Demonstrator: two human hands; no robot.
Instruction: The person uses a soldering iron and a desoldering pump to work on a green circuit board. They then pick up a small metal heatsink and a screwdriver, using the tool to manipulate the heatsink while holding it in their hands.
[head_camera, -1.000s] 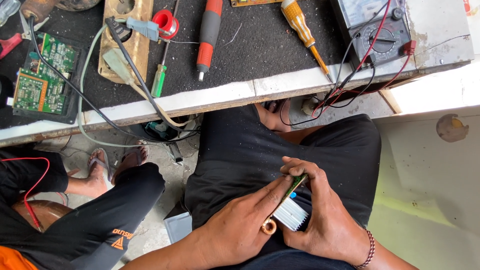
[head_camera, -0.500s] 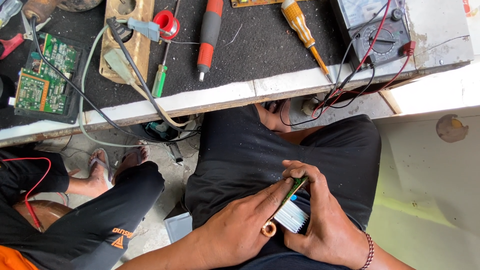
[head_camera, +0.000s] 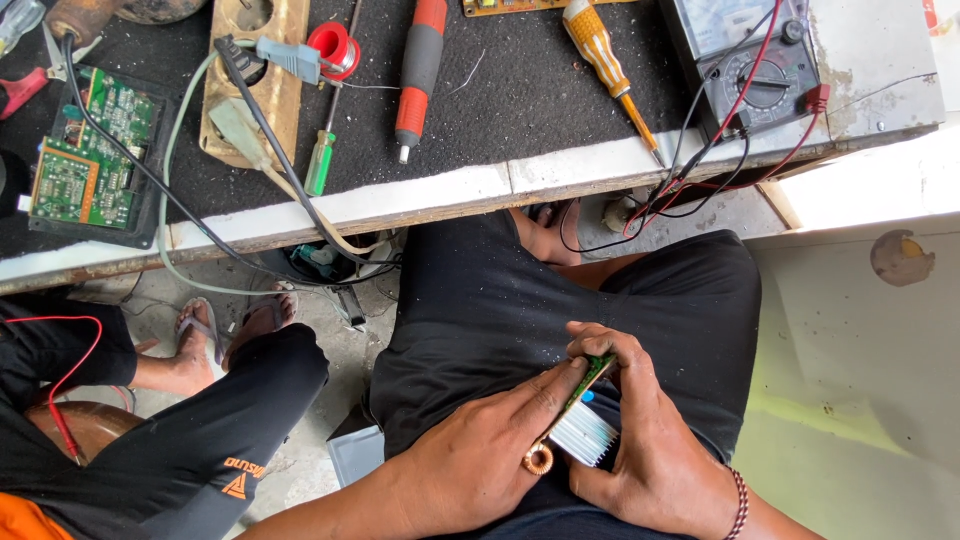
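Over my lap, in dark trousers, my left hand (head_camera: 480, 455) pinches a small green circuit board (head_camera: 592, 375) that stands edge-on between both hands. A copper coil (head_camera: 538, 459) hangs from the board's lower end by my left thumb. My right hand (head_camera: 650, 440) holds a brush with white bristles (head_camera: 583, 434) and a bit of blue handle, its bristles pressed against the board.
A black-topped workbench (head_camera: 500, 100) lies ahead with red and orange screwdrivers (head_camera: 418, 75), a multimeter (head_camera: 745, 60) with red and black leads, a solder spool (head_camera: 333, 45) and a green circuit board (head_camera: 85, 150). Another person's legs (head_camera: 200, 430) and sandalled foot are at left.
Both hands have shifted slightly on the board; the brush stays against it. Little else differs.
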